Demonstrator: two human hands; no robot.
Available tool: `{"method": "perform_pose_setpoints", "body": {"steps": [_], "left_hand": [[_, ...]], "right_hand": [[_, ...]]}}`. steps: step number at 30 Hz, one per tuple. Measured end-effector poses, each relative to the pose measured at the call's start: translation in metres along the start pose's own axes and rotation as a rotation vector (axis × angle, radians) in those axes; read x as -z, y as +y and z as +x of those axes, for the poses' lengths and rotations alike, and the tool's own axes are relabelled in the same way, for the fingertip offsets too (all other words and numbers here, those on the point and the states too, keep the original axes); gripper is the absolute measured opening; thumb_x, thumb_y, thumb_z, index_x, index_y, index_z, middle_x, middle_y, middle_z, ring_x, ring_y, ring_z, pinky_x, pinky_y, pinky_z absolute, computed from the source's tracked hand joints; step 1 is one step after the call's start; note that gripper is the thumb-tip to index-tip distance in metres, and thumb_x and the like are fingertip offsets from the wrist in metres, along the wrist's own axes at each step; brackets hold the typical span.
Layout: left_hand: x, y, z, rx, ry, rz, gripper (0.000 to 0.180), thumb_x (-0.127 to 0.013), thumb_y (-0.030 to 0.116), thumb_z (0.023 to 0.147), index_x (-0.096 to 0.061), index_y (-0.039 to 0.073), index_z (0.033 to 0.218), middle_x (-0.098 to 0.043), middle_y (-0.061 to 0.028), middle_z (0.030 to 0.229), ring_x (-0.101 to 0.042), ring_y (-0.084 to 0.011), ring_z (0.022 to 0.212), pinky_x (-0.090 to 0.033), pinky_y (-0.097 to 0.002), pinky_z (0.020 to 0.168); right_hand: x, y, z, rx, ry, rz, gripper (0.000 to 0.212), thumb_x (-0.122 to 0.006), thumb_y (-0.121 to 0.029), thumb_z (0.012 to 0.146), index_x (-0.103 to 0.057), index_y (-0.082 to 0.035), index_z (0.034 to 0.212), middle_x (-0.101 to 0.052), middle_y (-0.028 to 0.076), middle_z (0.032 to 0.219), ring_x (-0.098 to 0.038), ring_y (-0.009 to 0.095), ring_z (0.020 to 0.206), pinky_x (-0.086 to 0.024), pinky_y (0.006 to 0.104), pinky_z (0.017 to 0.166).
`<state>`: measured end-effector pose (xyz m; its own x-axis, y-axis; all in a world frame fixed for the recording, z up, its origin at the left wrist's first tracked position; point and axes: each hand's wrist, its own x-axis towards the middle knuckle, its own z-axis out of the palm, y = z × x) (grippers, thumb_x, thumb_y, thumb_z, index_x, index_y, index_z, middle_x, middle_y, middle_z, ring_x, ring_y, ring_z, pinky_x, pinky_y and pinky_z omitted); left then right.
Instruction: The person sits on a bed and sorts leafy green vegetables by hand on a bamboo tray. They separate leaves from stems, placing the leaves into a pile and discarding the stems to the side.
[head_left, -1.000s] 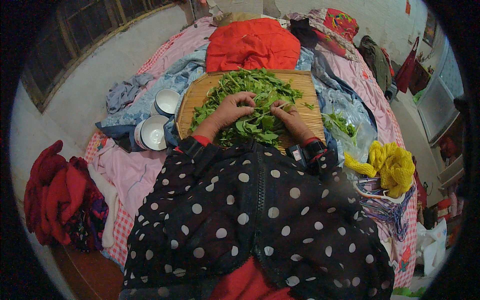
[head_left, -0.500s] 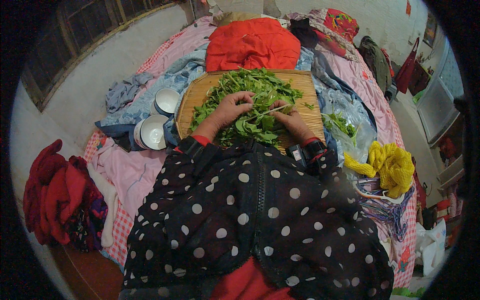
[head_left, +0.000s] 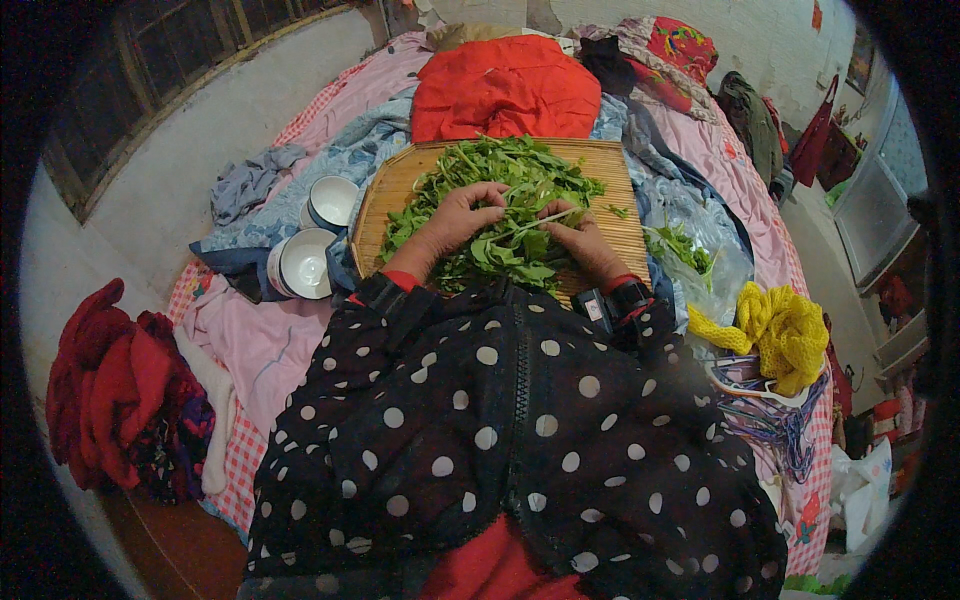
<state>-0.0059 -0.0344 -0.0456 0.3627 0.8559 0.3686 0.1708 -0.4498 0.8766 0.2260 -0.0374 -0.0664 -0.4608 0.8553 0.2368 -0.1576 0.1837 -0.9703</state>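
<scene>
A heap of leafy greens [head_left: 520, 165] covers much of a slatted wooden board [head_left: 612, 215] in front of me. My left hand [head_left: 468, 217] is over the heap's near left part, its thumb and fingers closed in a pinch on the greens. Across from it, my right hand [head_left: 580, 238] pinches a pale stem of the greens between thumb and forefinger. Leaves hang below and between both hands. The fingertips are partly hidden among the leaves.
Left of the board stand white bowls [head_left: 306, 265]. To its right lies a clear plastic bag [head_left: 735, 262] with some greens. Farther right are a yellow knitted cloth [head_left: 785, 335] and several hangers [head_left: 770, 420]. A red cloth [head_left: 505, 90] lies beyond the board.
</scene>
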Motion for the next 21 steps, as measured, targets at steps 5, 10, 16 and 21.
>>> {"method": "perform_pose_setpoints", "body": {"steps": [5,10,16,21], "left_hand": [[0.002,0.001,0.001,0.023,-0.039,-0.01,0.009,-0.063,0.01,0.079,-0.059,0.005,0.085,-0.051,-0.0111,0.124,-0.049,-0.0188,0.112,-0.038,-0.0324,0.095],[0.002,0.004,-0.001,0.04,-0.03,0.002,0.009,-0.063,0.009,0.078,-0.059,0.005,0.085,-0.051,-0.0109,0.124,-0.048,-0.0193,0.113,-0.037,-0.0333,0.096],[0.002,0.003,-0.001,0.029,-0.031,0.003,0.01,-0.063,0.009,0.078,-0.06,0.005,0.086,-0.05,-0.0119,0.125,-0.047,-0.0196,0.114,-0.036,-0.0328,0.097],[0.003,0.002,0.0,0.03,-0.036,0.014,0.009,-0.063,0.009,0.078,-0.06,0.005,0.086,-0.049,-0.0125,0.126,-0.047,-0.0191,0.114,-0.036,-0.032,0.096]], "right_hand": [[0.002,0.001,0.001,0.002,-0.009,-0.019,0.012,-0.058,-0.01,0.08,-0.055,-0.005,0.091,-0.056,-0.002,0.082,-0.052,0.006,0.073,-0.043,0.0205,0.063],[0.002,0.002,0.002,-0.006,-0.015,-0.015,0.012,-0.058,-0.009,0.08,-0.055,-0.005,0.091,-0.056,-0.002,0.083,-0.052,0.007,0.074,-0.043,0.0209,0.064],[0.004,0.006,0.002,-0.003,0.013,-0.024,0.012,-0.057,-0.008,0.08,-0.055,-0.005,0.091,-0.056,-0.002,0.083,-0.052,0.007,0.075,-0.043,0.0211,0.065],[0.005,0.01,0.004,0.014,0.037,-0.055,0.013,-0.057,-0.009,0.08,-0.056,-0.005,0.093,-0.056,-0.003,0.084,-0.052,0.007,0.075,-0.043,0.0214,0.066]]}}
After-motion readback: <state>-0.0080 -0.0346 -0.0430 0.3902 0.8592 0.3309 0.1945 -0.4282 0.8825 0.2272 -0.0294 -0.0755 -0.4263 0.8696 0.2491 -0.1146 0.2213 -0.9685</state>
